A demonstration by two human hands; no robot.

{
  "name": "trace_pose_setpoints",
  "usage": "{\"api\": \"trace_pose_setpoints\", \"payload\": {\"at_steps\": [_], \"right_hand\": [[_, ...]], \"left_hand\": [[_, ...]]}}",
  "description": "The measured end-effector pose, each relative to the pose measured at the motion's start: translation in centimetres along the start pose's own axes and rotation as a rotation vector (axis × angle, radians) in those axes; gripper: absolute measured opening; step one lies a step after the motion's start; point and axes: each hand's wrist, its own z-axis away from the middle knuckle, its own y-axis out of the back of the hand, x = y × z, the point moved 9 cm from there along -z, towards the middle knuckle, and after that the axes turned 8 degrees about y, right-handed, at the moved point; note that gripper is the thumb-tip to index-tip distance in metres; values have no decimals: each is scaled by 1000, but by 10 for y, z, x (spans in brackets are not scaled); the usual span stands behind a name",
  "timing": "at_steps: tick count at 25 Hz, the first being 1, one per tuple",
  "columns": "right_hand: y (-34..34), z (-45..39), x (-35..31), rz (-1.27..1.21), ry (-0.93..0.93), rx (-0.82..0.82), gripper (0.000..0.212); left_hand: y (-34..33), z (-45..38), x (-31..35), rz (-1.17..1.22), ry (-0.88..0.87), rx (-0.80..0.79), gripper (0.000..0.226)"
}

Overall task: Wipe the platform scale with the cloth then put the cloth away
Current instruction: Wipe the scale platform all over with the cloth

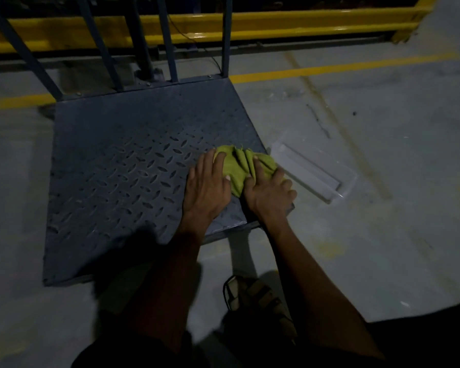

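Note:
The platform scale point(122, 168) is a dark steel plate with a raised diamond tread, lying low on the floor. A crumpled yellow-green cloth point(239, 163) rests near its right edge. My left hand point(206, 185) presses flat on the cloth's left side, fingers spread. My right hand point(270, 191) bunches the cloth's right side at the plate's right edge, fingers curled into the fabric. Part of the cloth is hidden under both hands.
A shallow white tray point(316, 171) lies on the concrete floor just right of the scale. Blue upright bars point(168, 38) rise from the scale's far edge, with a yellow guard rail point(276, 25) behind. My sandalled foot point(260, 298) stands by the near right corner.

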Motion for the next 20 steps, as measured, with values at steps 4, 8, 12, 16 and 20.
{"api": "trace_pose_setpoints", "payload": {"at_steps": [4, 8, 12, 16, 20], "right_hand": [[-5, -46, -1, -224, 32, -188, 75], [6, -71, -7, -449, 88, -322, 91], [3, 4, 49, -442, -4, -173, 77], [-3, -8, 51, -490, -89, -262, 88], [4, -18, 31, -557, -80, -258, 79]], "left_hand": [[0, 13, 16, 8, -79, 4, 52], [2, 13, 17, -2, -102, 42, 47], [-6, 18, 29, -3, -237, 9, 42], [-7, 24, 38, -26, -322, 40, 36], [0, 27, 45, -46, -223, 108, 23]]}}
